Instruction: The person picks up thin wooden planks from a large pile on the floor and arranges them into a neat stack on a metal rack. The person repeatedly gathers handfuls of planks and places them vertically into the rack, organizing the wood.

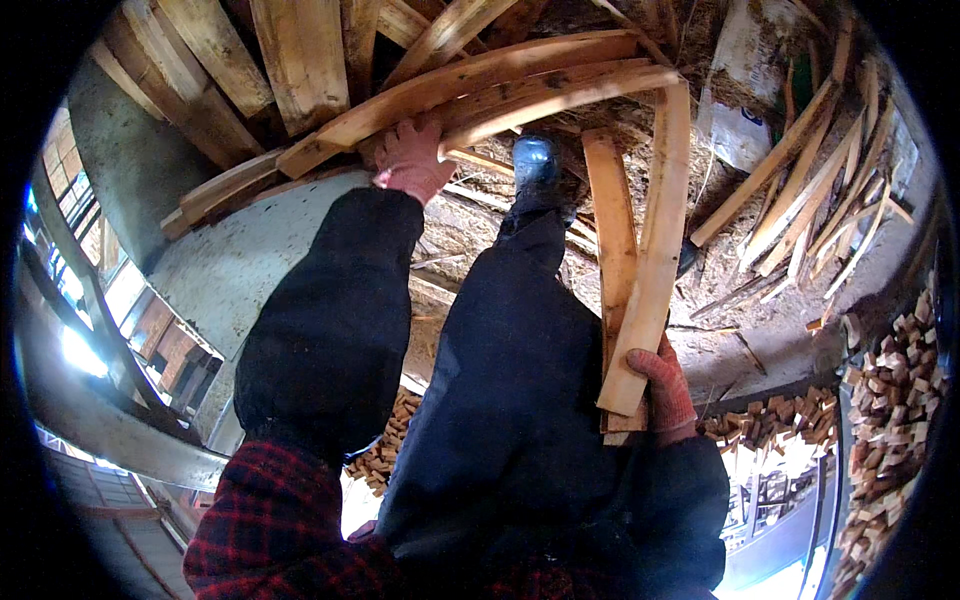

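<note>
My left hand (412,160), in a reddish work glove, reaches forward to a long wooden plank (470,72) lying across the top of the view. Its fingers curl over the plank's near edge. Down at the right, my right hand (662,388), gloved too, grips the near end of a pale wooden board (655,230), with the thumb across its face. A second, browner board (610,200) runs beside and partly beneath the first; its near end shows under the same hand. The boards' far ends come close to the planks in front of me.
Wide planks (300,60) lean at the far left beside a grey metal sheet (270,235). My boot (537,160) stands among wood scraps. Thin strips (800,200) lie heaped at right, near a torn white sack (740,130). Small cut blocks (890,430) are piled lower right.
</note>
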The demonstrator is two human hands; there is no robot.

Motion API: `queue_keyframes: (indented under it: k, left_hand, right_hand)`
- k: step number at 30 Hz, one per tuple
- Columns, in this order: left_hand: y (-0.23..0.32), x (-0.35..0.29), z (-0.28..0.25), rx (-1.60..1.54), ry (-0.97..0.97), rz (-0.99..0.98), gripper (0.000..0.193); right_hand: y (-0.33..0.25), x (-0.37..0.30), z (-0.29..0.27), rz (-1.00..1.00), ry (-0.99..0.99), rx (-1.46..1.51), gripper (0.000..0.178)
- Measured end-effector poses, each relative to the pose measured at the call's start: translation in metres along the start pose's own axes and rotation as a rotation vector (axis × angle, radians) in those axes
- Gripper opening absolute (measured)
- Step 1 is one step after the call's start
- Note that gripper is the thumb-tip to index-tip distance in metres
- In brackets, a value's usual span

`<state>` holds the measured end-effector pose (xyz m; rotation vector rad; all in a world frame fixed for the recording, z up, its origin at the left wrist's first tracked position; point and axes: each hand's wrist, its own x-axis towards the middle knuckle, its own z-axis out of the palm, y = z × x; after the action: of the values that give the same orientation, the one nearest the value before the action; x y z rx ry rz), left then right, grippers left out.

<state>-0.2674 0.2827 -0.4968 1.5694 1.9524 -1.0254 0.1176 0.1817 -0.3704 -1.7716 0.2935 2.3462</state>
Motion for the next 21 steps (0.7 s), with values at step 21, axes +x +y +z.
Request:
queue_keyframes:
  k: [21]
  left_hand:
    - [-0.059,0.014,0.024,-0.014,0.111,0.014,0.089]
  right_hand:
    - [0.001,0.0,-0.001,0.008,-0.025,0.037,0.077]
